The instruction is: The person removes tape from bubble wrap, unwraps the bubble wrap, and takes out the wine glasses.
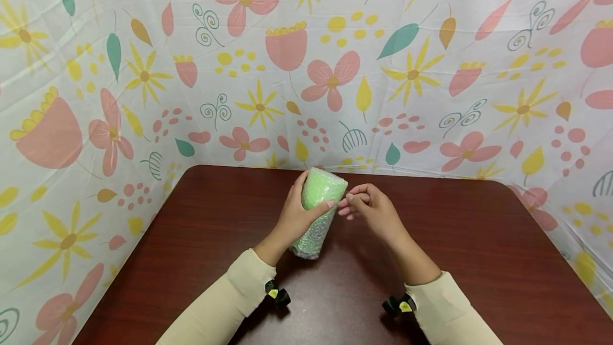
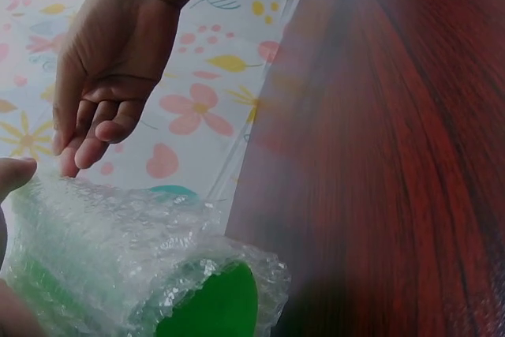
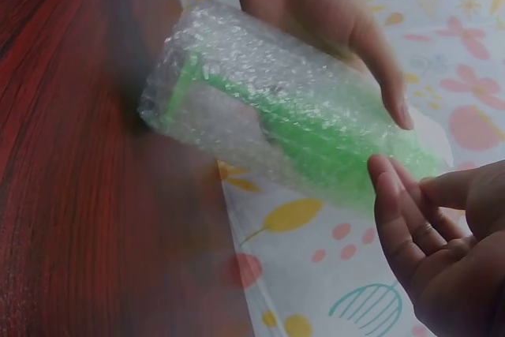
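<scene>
Floral cloth (image 1: 297,68) behind dk red-brn tbl (image 1: 345,297), w/ glare.

Well back from the bare left fingers (image 1: 298,184) runs a plain cream-coloured fabric left sleeve (image 1: 217,300), lightly creased; a matching cream fabric right sleeve (image 1: 449,310) lies well back from the bare right fingers (image 3: 392,222). Behind the left fingers, at the sleeve's end, sits a small black wrist camera (image 1: 282,298) marked yellow; behind the right fingers, a similar black right camera (image 1: 391,306) bears a yellow patch (image 1: 405,306).

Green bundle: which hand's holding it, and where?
The left hand holds the bundle around its sides, nearer the far end. Whether the right hand pinches anything can't be told.
</scene>
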Tool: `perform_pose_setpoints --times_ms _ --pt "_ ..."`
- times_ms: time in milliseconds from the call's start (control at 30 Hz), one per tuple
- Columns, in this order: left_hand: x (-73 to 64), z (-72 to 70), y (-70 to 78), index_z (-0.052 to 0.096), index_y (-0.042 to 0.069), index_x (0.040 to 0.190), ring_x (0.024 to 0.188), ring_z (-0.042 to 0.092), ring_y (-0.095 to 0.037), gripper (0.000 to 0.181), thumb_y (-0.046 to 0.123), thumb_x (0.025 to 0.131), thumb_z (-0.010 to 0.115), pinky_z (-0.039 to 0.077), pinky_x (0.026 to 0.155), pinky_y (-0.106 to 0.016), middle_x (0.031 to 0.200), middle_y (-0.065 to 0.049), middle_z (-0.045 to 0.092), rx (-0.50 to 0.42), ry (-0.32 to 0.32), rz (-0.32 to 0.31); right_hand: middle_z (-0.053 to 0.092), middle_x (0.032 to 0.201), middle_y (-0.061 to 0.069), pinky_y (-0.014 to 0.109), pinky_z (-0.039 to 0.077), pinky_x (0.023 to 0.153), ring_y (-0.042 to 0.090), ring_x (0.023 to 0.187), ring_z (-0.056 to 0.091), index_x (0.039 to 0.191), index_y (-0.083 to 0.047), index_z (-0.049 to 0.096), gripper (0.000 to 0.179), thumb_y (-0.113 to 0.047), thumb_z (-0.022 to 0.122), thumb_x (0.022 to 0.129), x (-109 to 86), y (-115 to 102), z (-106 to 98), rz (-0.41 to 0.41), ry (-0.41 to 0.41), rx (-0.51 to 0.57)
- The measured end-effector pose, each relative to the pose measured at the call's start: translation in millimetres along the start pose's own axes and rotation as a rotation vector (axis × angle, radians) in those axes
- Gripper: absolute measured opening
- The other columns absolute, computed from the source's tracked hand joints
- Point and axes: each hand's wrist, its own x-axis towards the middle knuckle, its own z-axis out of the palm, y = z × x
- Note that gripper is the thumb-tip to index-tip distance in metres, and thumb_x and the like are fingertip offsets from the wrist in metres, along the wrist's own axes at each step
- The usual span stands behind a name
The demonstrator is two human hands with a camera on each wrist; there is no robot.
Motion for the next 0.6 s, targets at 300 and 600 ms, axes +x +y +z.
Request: perform_pose_setpoints --times_ms 300,600 --pt "0.0 -0.4 1.3 0.023 0.048 0.155 0.122 0.052 -0.025 0.093 0.055 0.081 0.079 0.050 0.094 -0.047 0.151 -0.003 0.041 0.030 0.021 0.016 0.072 0.110 0.029 0.040 0.060 0.079 0.029 0.093 0.075 0.120 0.007 0.050 0.028 -0.016 0.055 0.105 -1.8 -0.7 0.0 -0.025 -0.003 -0.005" --pt "-0.5 -0.2 2.7 0.023 0.044 0.157 0.121 0.052 -0.025 0.095 0.053 0.081 0.080 0.050 0.093 -0.046 0.151 -0.002 0.040 0.010 0.002 0.005 0.068 0.080 0.012 0.043 0.060 0.080 0.016 0.077 0.072 0.114 0.005 0.053 0.023 -0.015 0.057 0.104 -3.0 -1.8 -0.9 -0.041 0.013 0.042"
